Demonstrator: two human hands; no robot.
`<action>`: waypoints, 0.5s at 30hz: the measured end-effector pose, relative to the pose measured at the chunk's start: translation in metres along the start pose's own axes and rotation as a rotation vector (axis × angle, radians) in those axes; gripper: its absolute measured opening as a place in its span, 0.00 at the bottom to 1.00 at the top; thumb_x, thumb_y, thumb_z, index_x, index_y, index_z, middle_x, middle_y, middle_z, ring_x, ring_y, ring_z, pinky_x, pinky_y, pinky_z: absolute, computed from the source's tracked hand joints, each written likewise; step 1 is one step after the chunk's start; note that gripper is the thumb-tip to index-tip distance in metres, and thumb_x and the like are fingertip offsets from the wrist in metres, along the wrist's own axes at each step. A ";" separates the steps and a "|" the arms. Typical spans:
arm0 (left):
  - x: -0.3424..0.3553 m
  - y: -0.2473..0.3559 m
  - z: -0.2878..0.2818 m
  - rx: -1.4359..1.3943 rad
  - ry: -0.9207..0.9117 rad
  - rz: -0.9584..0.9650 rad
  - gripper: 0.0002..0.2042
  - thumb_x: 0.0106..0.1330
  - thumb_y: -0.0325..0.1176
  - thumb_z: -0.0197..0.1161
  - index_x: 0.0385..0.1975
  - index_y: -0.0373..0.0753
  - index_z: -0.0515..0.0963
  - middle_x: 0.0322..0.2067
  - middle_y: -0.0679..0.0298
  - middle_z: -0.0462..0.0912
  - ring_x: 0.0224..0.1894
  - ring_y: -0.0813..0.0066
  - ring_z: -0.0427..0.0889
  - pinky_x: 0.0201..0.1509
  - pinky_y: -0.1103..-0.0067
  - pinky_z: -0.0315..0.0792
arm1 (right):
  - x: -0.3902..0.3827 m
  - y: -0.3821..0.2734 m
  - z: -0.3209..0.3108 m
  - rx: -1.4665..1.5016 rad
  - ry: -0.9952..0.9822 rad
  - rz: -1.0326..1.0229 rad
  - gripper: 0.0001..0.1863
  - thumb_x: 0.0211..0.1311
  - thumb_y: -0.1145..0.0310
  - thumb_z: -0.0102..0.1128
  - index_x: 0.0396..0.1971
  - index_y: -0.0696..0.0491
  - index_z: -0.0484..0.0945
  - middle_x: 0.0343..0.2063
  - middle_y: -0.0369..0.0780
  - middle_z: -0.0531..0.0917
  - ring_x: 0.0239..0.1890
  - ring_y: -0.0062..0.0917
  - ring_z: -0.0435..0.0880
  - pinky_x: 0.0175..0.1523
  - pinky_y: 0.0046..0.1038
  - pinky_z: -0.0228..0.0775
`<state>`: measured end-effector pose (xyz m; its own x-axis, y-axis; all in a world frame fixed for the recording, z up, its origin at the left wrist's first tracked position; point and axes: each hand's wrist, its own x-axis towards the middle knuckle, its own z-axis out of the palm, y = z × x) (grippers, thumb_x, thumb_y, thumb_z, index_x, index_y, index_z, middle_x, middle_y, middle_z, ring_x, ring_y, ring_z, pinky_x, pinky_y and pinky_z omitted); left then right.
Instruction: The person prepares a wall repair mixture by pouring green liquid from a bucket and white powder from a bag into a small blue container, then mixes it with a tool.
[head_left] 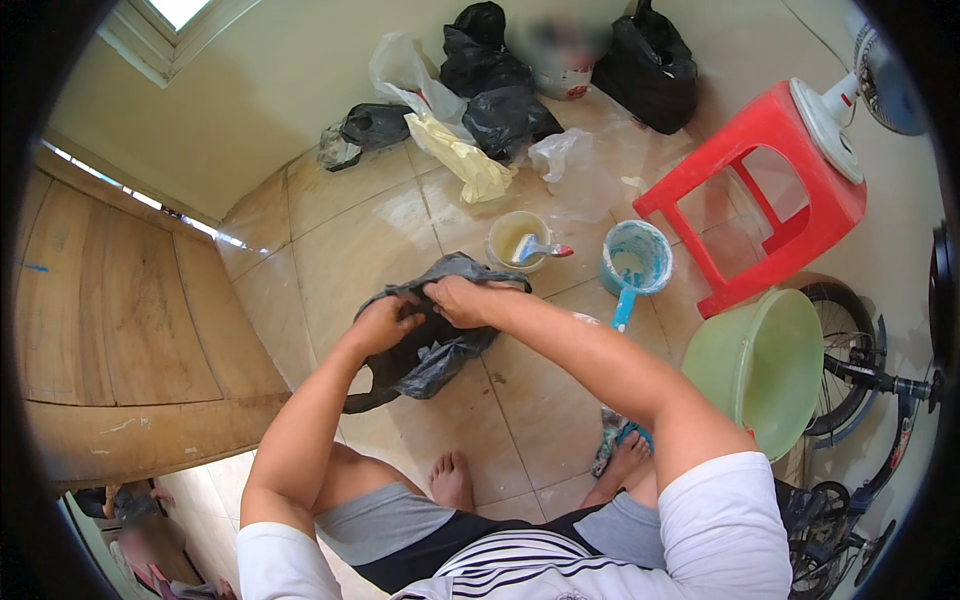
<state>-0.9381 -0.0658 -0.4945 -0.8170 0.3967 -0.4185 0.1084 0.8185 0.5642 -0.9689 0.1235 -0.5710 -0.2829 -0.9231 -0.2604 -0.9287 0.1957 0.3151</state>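
Note:
A black plastic bag (pixel 440 360) hangs crumpled between my two hands, over the tiled floor. My right hand (pixel 458 301) is closed on the bag's upper edge. My left hand (pixel 388 325) is at the bag's left side, fingers curled at its mouth; the fingertips are partly in shadow. What the bag holds, if anything, is hidden. Just beyond my right hand stands a clear tub (pixel 505 234) with a paintbrush (pixel 540 249) resting in it. To its right is a blue dipper (pixel 640 250) smeared with white, its handle pointing toward me.
Black bags (pixel 650 70) and a cream bag (pixel 462 160) lie along the far wall. A red stool (pixel 690 200) lies tipped at the right, near a green basin (pixel 745 370) and a bicycle (pixel 850 370). The wooden door (pixel 130 300) stands at the left. A cloth (pixel 610 440) lies by my right foot.

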 end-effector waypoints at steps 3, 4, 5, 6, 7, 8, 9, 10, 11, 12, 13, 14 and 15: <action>-0.028 -0.020 -0.018 -0.112 0.110 -0.069 0.14 0.62 0.34 0.69 0.45 0.36 0.78 0.27 0.59 0.78 0.30 0.70 0.75 0.36 0.72 0.71 | -0.008 0.012 -0.052 -0.440 -0.010 -0.165 0.12 0.69 0.63 0.52 0.44 0.52 0.79 0.39 0.41 0.81 0.44 0.36 0.81 0.39 0.34 0.71; -0.013 -0.007 -0.015 -0.104 0.123 -0.020 0.14 0.62 0.33 0.69 0.45 0.36 0.77 0.27 0.59 0.77 0.30 0.70 0.75 0.36 0.72 0.71 | -0.015 0.018 -0.021 -0.138 0.065 -0.007 0.13 0.68 0.63 0.53 0.46 0.52 0.78 0.40 0.42 0.81 0.45 0.39 0.81 0.41 0.37 0.72; 0.024 0.024 -0.004 -0.118 0.125 0.085 0.14 0.62 0.33 0.69 0.44 0.36 0.77 0.26 0.59 0.77 0.30 0.69 0.74 0.37 0.72 0.71 | -0.041 0.032 0.042 0.139 0.099 0.192 0.14 0.68 0.63 0.54 0.48 0.53 0.76 0.40 0.44 0.81 0.47 0.41 0.81 0.43 0.39 0.73; 0.028 0.026 -0.001 -0.106 0.139 0.100 0.14 0.62 0.33 0.69 0.44 0.36 0.77 0.26 0.60 0.77 0.30 0.69 0.74 0.37 0.72 0.71 | -0.046 0.031 0.048 0.395 0.124 0.311 0.14 0.68 0.63 0.54 0.49 0.52 0.76 0.42 0.42 0.81 0.48 0.41 0.80 0.44 0.39 0.72; 0.029 0.025 -0.001 -0.094 0.176 0.209 0.13 0.61 0.31 0.69 0.42 0.36 0.75 0.26 0.59 0.76 0.30 0.69 0.74 0.37 0.72 0.71 | -0.052 0.031 0.050 0.648 0.186 0.427 0.14 0.68 0.62 0.54 0.49 0.51 0.77 0.43 0.40 0.81 0.50 0.40 0.79 0.44 0.39 0.71; -0.002 -0.002 -0.013 -0.060 0.187 0.145 0.13 0.61 0.30 0.69 0.41 0.36 0.74 0.27 0.59 0.76 0.30 0.69 0.74 0.37 0.72 0.71 | -0.034 0.023 -0.007 0.893 0.199 0.432 0.13 0.68 0.62 0.53 0.48 0.49 0.79 0.46 0.36 0.81 0.52 0.36 0.77 0.44 0.35 0.69; -0.019 -0.009 -0.023 -0.038 0.193 0.132 0.13 0.61 0.29 0.69 0.40 0.36 0.73 0.27 0.59 0.76 0.30 0.68 0.74 0.37 0.72 0.71 | -0.036 0.023 -0.042 1.112 0.182 0.469 0.13 0.69 0.61 0.52 0.47 0.47 0.81 0.48 0.31 0.81 0.54 0.32 0.75 0.44 0.32 0.66; -0.015 -0.003 -0.025 -0.030 0.188 0.161 0.13 0.60 0.28 0.69 0.40 0.36 0.72 0.28 0.59 0.76 0.30 0.68 0.74 0.37 0.72 0.71 | -0.044 0.025 -0.040 1.073 0.185 0.448 0.12 0.69 0.62 0.51 0.47 0.47 0.79 0.47 0.33 0.81 0.52 0.31 0.77 0.44 0.34 0.67; -0.012 0.003 -0.026 -0.015 0.211 0.205 0.12 0.60 0.25 0.67 0.38 0.36 0.71 0.29 0.60 0.75 0.32 0.70 0.73 0.38 0.73 0.70 | -0.049 0.025 -0.039 1.034 0.186 0.425 0.12 0.69 0.63 0.51 0.48 0.46 0.77 0.45 0.35 0.81 0.51 0.31 0.79 0.45 0.35 0.68; -0.011 0.006 -0.028 -0.027 0.216 0.159 0.11 0.60 0.24 0.67 0.38 0.36 0.71 0.29 0.60 0.74 0.32 0.71 0.73 0.38 0.74 0.70 | -0.053 0.027 -0.042 0.999 0.189 0.394 0.12 0.69 0.63 0.50 0.48 0.46 0.76 0.43 0.38 0.81 0.49 0.30 0.81 0.46 0.37 0.68; -0.010 0.008 -0.030 -0.039 0.221 0.111 0.11 0.61 0.23 0.66 0.38 0.36 0.71 0.29 0.60 0.74 0.32 0.72 0.73 0.38 0.75 0.70 | -0.059 0.030 -0.043 0.999 0.194 0.447 0.11 0.67 0.64 0.51 0.47 0.47 0.76 0.41 0.40 0.81 0.48 0.33 0.82 0.46 0.38 0.70; -0.006 0.010 -0.031 -0.051 0.228 0.061 0.11 0.61 0.22 0.66 0.38 0.37 0.71 0.29 0.61 0.74 0.32 0.73 0.72 0.38 0.75 0.69 | -0.064 0.036 -0.044 0.997 0.198 0.497 0.11 0.66 0.66 0.52 0.46 0.48 0.76 0.39 0.43 0.82 0.46 0.37 0.83 0.47 0.40 0.71; -0.006 0.008 -0.032 -0.064 0.277 0.084 0.11 0.61 0.21 0.65 0.38 0.37 0.70 0.28 0.63 0.70 0.31 0.75 0.69 0.36 0.78 0.67 | -0.065 0.041 -0.051 0.998 0.209 0.534 0.11 0.64 0.67 0.53 0.46 0.48 0.76 0.37 0.46 0.82 0.45 0.40 0.83 0.47 0.41 0.72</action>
<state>-0.9502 -0.0749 -0.4643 -0.9311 0.3262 -0.1630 0.1538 0.7565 0.6357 -0.9761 0.1749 -0.4947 -0.7388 -0.6621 -0.1257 -0.5047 0.6673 -0.5477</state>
